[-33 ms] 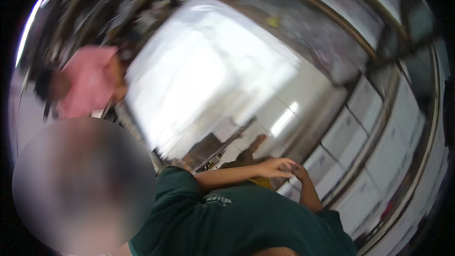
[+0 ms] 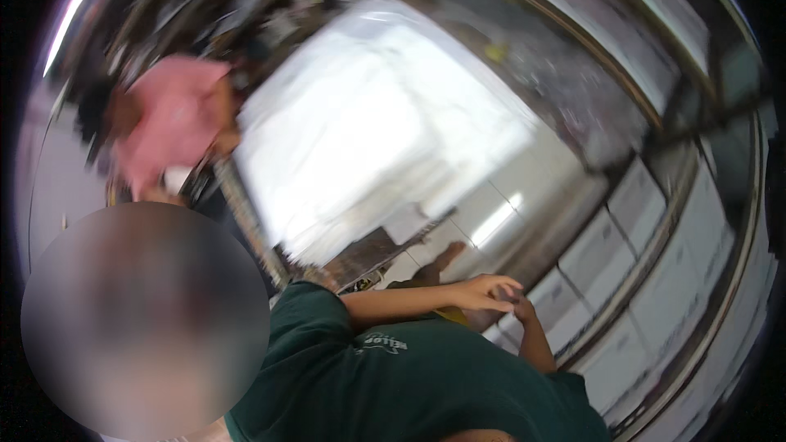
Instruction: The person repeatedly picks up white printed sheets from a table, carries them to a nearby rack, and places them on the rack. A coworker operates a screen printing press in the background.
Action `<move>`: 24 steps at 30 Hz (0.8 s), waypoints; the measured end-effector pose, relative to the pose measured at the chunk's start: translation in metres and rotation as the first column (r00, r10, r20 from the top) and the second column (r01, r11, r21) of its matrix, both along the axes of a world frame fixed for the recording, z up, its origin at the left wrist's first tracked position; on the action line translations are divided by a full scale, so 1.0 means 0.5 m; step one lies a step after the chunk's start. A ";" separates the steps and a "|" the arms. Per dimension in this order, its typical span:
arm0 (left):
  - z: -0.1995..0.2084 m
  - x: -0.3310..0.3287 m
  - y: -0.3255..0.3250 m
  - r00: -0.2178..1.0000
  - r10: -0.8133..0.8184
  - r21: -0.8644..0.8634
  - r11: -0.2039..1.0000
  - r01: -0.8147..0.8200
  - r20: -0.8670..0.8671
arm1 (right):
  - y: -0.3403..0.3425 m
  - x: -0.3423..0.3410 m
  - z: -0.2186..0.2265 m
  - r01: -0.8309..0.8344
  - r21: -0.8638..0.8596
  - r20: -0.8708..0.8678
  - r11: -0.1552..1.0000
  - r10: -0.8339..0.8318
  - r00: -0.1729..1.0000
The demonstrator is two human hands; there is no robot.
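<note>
The left hand (image 2: 483, 292) and right hand (image 2: 522, 308) nearly meet, loosely curled (whether they grip anything, I cannot tell). Beyond, on the brown bench (image 2: 360, 257), a white sheet stack (image 2: 368, 127) slants, long axis lower left to upper right; past it, crumpled clear plastic (image 2: 565, 98).

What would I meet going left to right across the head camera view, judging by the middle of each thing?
Light tube → pink shirt → white pile → left hand → right hand → pale panels.
</note>
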State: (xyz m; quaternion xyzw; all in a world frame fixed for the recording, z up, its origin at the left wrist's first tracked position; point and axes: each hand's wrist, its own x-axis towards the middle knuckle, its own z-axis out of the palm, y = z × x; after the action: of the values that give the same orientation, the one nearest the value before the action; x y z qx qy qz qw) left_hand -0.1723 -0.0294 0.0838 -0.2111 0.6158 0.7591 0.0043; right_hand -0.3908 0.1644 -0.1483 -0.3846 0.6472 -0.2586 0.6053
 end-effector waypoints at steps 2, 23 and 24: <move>0.123 0.016 -0.058 0.982 0.094 0.021 0.996 -0.092 -0.166 | -0.010 -0.041 0.020 0.102 0.287 -0.208 0.952 -0.041 0.977; 0.175 0.297 -0.213 -0.240 0.957 0.619 -0.091 -0.780 -0.162 | -0.303 -0.234 0.298 -0.356 0.395 -0.591 0.847 0.531 0.608; 0.175 0.301 -0.220 -0.273 0.949 0.648 -0.110 -0.753 -0.156 | -0.294 -0.234 0.307 -0.634 0.403 -0.700 0.660 0.668 0.251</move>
State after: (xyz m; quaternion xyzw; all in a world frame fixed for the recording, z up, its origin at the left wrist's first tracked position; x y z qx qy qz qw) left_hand -0.0216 -0.1395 0.1714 -0.3265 0.0917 0.6077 -0.7181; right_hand -0.5078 0.0175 0.0050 -0.6762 0.6323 0.2312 0.2992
